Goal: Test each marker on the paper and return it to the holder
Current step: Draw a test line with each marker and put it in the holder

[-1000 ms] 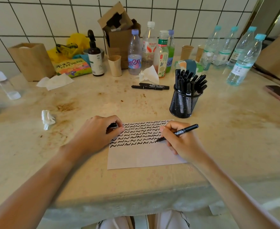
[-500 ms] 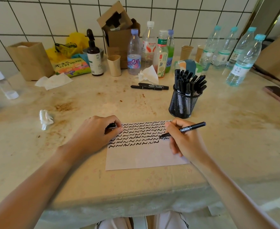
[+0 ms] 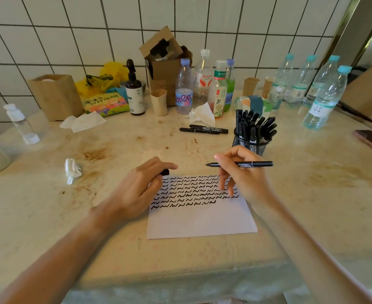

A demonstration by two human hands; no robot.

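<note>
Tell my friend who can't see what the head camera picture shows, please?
A person's right hand holds an uncapped black marker above a paper covered in squiggles. The left hand grips its cap; a mesh holder of markers stands behind.

both forearms bare, no sleeves; left grip [image 3: 136, 189], right grip [image 3: 244, 178] ungloved.

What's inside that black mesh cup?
The mesh cup holds many black markers standing upright, caps up. Their lower ends are hard to make out through the mesh, and the right hand covers part of the cup's front, so its bottom can't be seen.
</note>
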